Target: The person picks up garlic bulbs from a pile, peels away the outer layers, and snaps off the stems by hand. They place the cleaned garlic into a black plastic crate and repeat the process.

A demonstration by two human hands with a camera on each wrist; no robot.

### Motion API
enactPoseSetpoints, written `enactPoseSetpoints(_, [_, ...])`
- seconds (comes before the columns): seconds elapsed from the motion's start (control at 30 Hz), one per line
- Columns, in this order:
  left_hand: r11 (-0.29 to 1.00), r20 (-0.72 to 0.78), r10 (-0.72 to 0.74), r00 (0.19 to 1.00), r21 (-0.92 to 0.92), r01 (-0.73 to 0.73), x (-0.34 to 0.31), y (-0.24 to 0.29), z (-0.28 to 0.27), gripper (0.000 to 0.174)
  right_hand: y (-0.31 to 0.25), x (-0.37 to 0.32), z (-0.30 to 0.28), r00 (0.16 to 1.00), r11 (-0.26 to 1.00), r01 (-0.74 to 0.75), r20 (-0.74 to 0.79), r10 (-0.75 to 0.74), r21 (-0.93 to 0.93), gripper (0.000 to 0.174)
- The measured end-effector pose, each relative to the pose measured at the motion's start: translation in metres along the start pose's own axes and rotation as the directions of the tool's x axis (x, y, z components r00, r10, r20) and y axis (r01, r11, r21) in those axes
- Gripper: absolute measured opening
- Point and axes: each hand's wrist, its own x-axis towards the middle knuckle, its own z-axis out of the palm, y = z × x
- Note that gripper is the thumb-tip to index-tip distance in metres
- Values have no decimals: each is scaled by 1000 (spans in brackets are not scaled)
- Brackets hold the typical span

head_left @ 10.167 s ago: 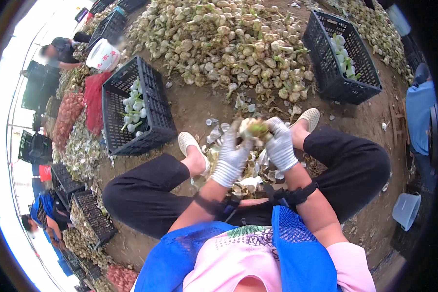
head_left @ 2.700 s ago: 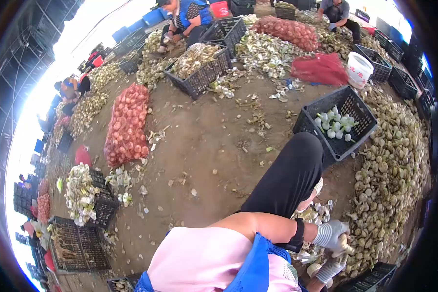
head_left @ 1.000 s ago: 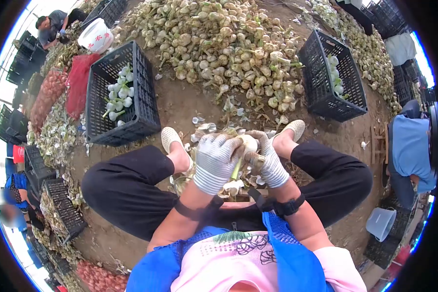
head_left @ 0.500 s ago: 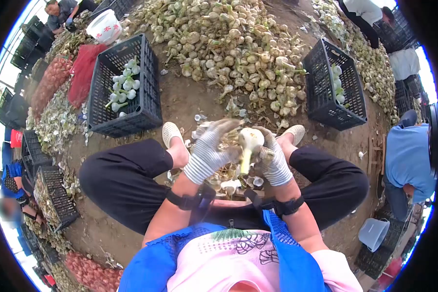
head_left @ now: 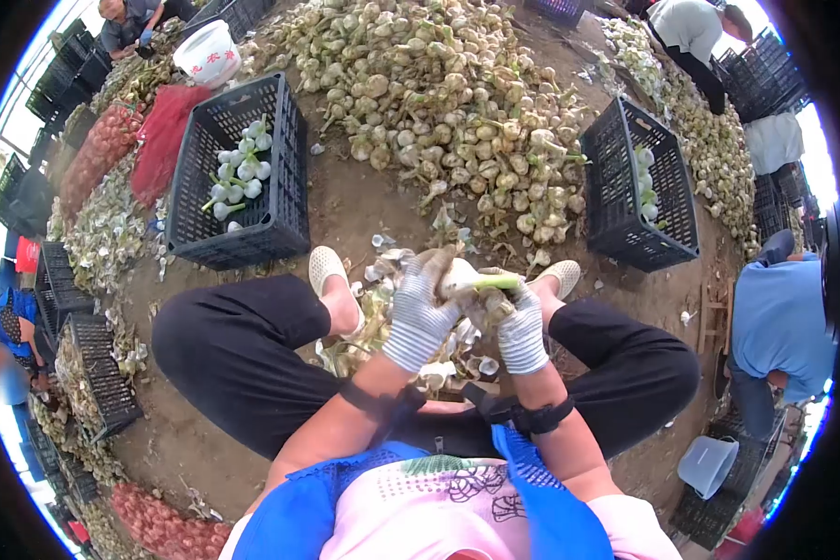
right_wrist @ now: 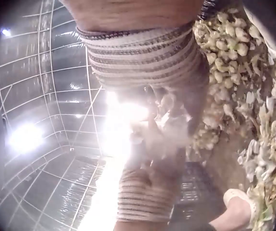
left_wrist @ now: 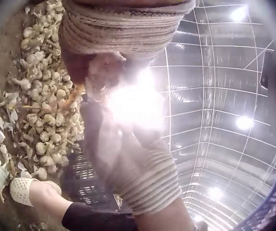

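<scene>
Meeting close together, the gloved left hand (head_left: 420, 313) and right hand (head_left: 521, 325) grip between them a garlic bulb (head_left: 459, 276), its long axis crosswise, round end nearer the left hand, green stem (head_left: 499, 281) pointing rightward

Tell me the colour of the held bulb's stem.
The stem is light green; the head view shows it best.

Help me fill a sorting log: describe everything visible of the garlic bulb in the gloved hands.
The garlic bulb is white, smooth-looking and roundish, with a pale green stem attached, pointing toward the person's right. The left hand grips the bulb, covering part of it; the right hand is close under the stem, contact unclear. It is held above scattered peelings; glare hides its detail in both wrist views.
</scene>
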Motion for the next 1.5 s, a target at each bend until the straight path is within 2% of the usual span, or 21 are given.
enactPoseSetpoints(0.03, [998,37,33,999,-51,-31,2,6,-3,64,9,3,-5,997,996,72,-27,-74,-57,23])
enactPoseSetpoints(0.07, [993,72,63,995,-102,-55,2,14,-8,64,6,5,-7,998,978,-48,-35,56,203,22])
enactPoseSetpoints(0.23, [980,193,153,969,94,-174,-1,18,-13,67,3,4,-6,999,998,9,-36,-11,-62,24])
enactPoseSetpoints(0.33, [968,196,188,962,129,-216,-3,25,-16,73,4,5,5,993,999,18,-119,-14,30,23])
enactPoseSetpoints(0.4, [944,189,212,959,216,-251,-4,27,-18,73,-15,5,8,993,974,-114,1,116,196,23])
enactPoseSetpoints(0.53, [936,198,222,955,232,-266,-5,25,-18,71,-15,5,2,969,969,-247,-32,247,5,28])
enactPoseSetpoints(0.6, [924,186,250,950,248,-292,-5,17,-15,67,-3,10,-7,934,920,-349,-18,358,180,26])
enactPoseSetpoints(0.67, [863,196,311,930,351,-363,-5,11,-14,62,10,10,-13,961,940,-275,21,277,202,20])
enactPoseSetpoints(0.73, [894,210,303,930,275,-354,0,15,-17,56,6,11,-17,920,899,-386,16,391,206,21])
enactPoseSetpoints(0.97, [977,104,210,972,-40,-207,3,8,-22,61,-3,-2,-4,958,952,-285,80,277,111,16])
enactPoseSetpoints(1.03, [748,157,-225,962,-605,274,-3,4,-13,53,1,-2,-8,961,951,-271,98,259,147,16])
enactPoseSetpoints(1.07, [748,163,-225,961,-603,277,-4,-3,-11,53,-8,-6,2,992,984,-118,38,124,-131,16])
enactPoseSetpoints(1.13, [-112,598,-492,633,-765,635,-5,-12,-9,45,-19,-12,15,986,880,166,77,-147,-445,22])
enactPoseSetpoints(1.17, [-221,564,-556,611,-808,546,-7,-5,-1,38,-15,-12,15,986,887,164,37,-165,-431,20])
enactPoseSetpoints(1.2, [-220,568,-558,605,-804,552,-7,-2,-2,38,-11,-12,14,983,894,167,-2,-185,-416,19])
enactPoseSetpoints(1.23, [-63,518,-537,665,-812,581,-7,0,-4,39,-9,-10,3,999,939,27,-9,-32,-342,13])
enactPoseSetpoints(1.3, [308,414,-474,777,-749,587,-5,1,-9,36,2,-4,-8,994,968,109,38,-103,-225,13])
enactPoseSetpoints(1.37, [712,118,-338,934,-617,336,-11,-6,8,36,-8,-1,-4,988,991,130,89,-126,-41,14])
enactPoseSetpoints(1.4, [366,324,-408,853,-798,478,-9,-5,14,36,-9,-4,3,994,989,107,13,-107,-102,13])
enactPoseSetpoints(1.47, [-544,683,-481,550,-724,424,-2,6,25,35,1,-7,1,946,785,312,251,-205,-535,14])
enactPoseSetpoints(1.5, [60,333,-629,702,-880,471,-3,4,21,31,2,-1,-8,950,797,300,241,-200,-525,14])
